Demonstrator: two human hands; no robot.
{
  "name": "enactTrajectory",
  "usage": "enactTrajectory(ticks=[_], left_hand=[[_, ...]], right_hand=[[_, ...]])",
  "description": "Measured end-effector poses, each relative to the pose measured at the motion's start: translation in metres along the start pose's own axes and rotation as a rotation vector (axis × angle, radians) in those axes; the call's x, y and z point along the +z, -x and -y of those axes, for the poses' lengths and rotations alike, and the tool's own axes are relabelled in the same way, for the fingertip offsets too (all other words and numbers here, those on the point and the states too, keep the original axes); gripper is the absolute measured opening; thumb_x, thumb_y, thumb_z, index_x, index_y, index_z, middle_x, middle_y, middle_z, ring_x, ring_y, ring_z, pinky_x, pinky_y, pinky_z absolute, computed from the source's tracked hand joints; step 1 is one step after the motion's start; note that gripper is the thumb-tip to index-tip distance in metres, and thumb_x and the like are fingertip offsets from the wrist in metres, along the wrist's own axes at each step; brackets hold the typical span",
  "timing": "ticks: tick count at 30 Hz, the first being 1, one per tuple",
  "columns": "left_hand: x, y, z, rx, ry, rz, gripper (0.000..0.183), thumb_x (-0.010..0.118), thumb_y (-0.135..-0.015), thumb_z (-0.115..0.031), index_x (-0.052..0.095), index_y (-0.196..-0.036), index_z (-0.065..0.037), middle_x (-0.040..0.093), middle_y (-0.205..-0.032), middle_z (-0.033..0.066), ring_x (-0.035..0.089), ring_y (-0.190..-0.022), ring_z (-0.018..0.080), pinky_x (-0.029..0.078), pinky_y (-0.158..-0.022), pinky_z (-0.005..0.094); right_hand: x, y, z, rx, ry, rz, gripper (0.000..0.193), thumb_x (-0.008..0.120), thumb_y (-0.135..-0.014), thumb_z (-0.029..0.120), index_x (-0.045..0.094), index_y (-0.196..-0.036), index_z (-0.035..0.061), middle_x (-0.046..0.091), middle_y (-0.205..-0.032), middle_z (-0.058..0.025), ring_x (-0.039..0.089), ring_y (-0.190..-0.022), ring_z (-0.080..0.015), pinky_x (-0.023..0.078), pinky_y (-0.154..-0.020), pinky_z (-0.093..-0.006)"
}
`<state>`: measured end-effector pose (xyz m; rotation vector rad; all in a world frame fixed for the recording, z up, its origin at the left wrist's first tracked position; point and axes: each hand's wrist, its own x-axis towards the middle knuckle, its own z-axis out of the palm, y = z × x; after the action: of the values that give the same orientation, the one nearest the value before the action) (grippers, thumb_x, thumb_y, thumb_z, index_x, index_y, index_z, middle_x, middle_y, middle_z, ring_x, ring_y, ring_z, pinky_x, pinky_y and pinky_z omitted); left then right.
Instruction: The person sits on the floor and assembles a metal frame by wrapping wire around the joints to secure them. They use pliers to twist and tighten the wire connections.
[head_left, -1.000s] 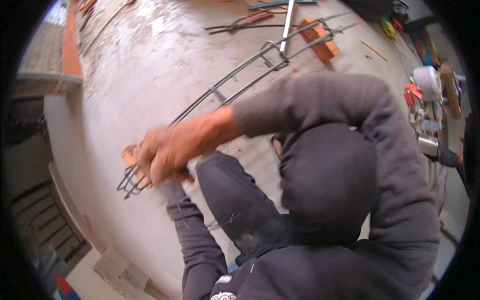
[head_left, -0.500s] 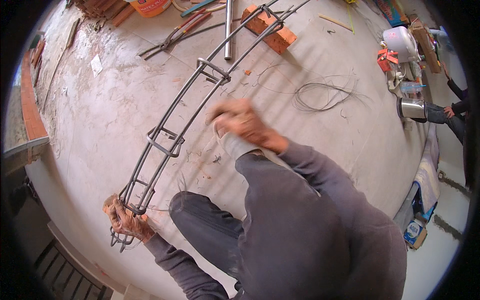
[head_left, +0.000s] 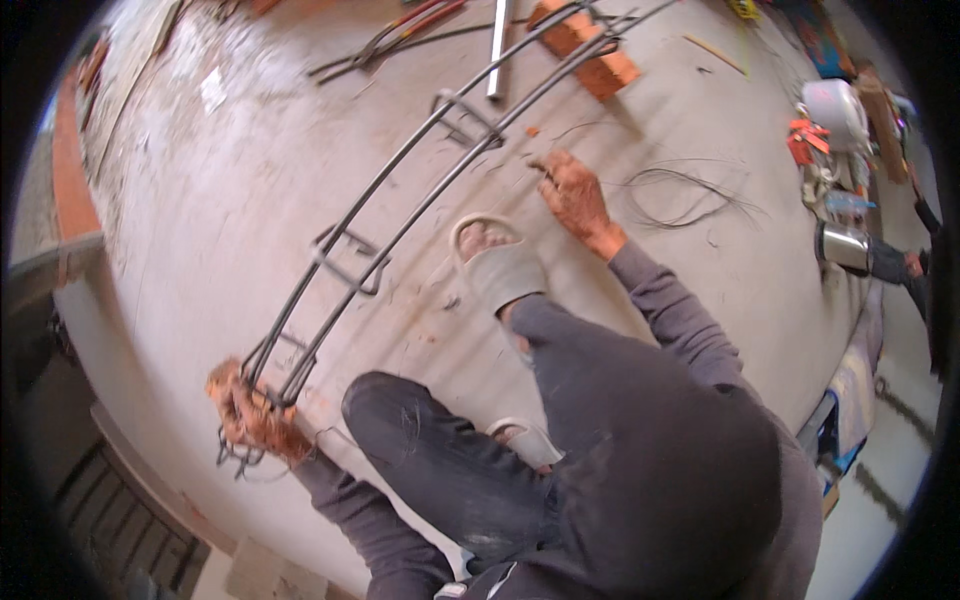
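Observation:
A long cage of steel reinforcing bars with square stirrups [head_left: 350, 210] runs diagonally from the lower left to the top. My left hand [head_left: 262, 418] is closed around its near end, beside an orange brick [head_left: 222, 376] partly covered by the fingers. Under the cage's far part lies another orange brick [head_left: 603, 72]. My right hand [head_left: 578, 203] is low over the floor, right of the cage, with its fingers pinched together. A small dark bit shows at the fingertips, too small to name. Just right of this hand lies a loose coil of thin wire [head_left: 690, 198].
Long-handled cutters [head_left: 385, 42] and a shiny metal tube [head_left: 498, 50] lie beyond the cage. My sandalled foot [head_left: 490, 250] stands between the cage and my right hand. At the right are a white rounded container [head_left: 835, 112] and part of another person [head_left: 890, 262].
My right hand has moved right and away from the cage, toward the wire coil. My left hand stays on the cage's near end. The whole view has shifted slightly.

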<state>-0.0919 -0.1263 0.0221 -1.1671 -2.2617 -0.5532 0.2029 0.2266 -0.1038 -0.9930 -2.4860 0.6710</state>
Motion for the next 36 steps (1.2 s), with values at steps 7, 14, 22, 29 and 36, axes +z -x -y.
enactTrajectory(ticks=[7,14,22,29,36], left_hand=[[0.003,0.008,-0.007,-0.912,0.678,-0.187,0.022,0.06,-0.096,-0.007,0.057,-0.074,-0.001,0.05,-0.073,-0.0027,0.04,-0.065,0.0058,0.032,-0.057,0.0206],[0.005,0.009,-0.005,-0.825,0.709,-0.197,0.023,0.062,-0.093,-0.004,0.052,-0.072,-0.002,0.047,-0.071,-0.0013,0.041,-0.068,0.0084,0.036,-0.064,0.0228],[0.006,0.017,0.005,-0.866,0.646,-0.152,0.022,0.064,-0.091,-0.004,0.054,-0.072,-0.002,0.049,-0.071,0.0007,0.046,-0.069,0.0103,0.042,-0.067,0.0256],[0.004,0.017,0.004,-0.84,0.495,-0.157,0.021,0.065,-0.089,-0.004,0.056,-0.071,0.0,0.048,-0.071,0.0027,0.045,-0.071,0.0144,0.038,-0.066,0.031],[0.006,0.015,0.004,-0.795,0.499,-0.124,0.019,0.06,-0.093,-0.003,0.054,-0.075,-0.002,0.05,-0.075,-0.0007,0.044,-0.071,0.0083,0.038,-0.067,0.023]], right_hand=[[0.021,-0.007,0.073,-0.425,-0.222,0.392,0.022,0.068,-0.074,0.01,0.065,-0.095,0.0066,0.061,-0.094,-0.008,0.061,-0.094,-0.0293,0.053,-0.08,-0.0394],[0.029,0.021,0.072,-0.441,-0.278,0.21,0.022,0.07,-0.07,0.008,0.065,-0.092,0.0093,0.063,-0.092,-0.0072,0.062,-0.092,-0.0274,0.053,-0.077,-0.0381],[-0.089,-0.146,0.131,-0.628,-0.037,-0.266,0.008,0.065,-0.083,0.005,0.065,-0.091,0.0065,0.063,-0.079,-0.0103,0.064,-0.07,-0.0277,0.05,-0.061,-0.0386],[-0.059,-0.334,0.108,-0.719,0.759,0.537,0.017,0.061,-0.081,0.009,0.064,-0.097,0.0063,0.067,-0.091,-0.0152,0.066,-0.092,-0.0335,0.052,-0.077,-0.0453],[0.02,-0.369,0.04,-0.799,0.761,0.587,0.034,0.059,-0.084,0.016,0.061,-0.116,0.006,0.064,-0.113,-0.0166,0.063,-0.107,-0.0305,0.051,-0.09,-0.0429]])
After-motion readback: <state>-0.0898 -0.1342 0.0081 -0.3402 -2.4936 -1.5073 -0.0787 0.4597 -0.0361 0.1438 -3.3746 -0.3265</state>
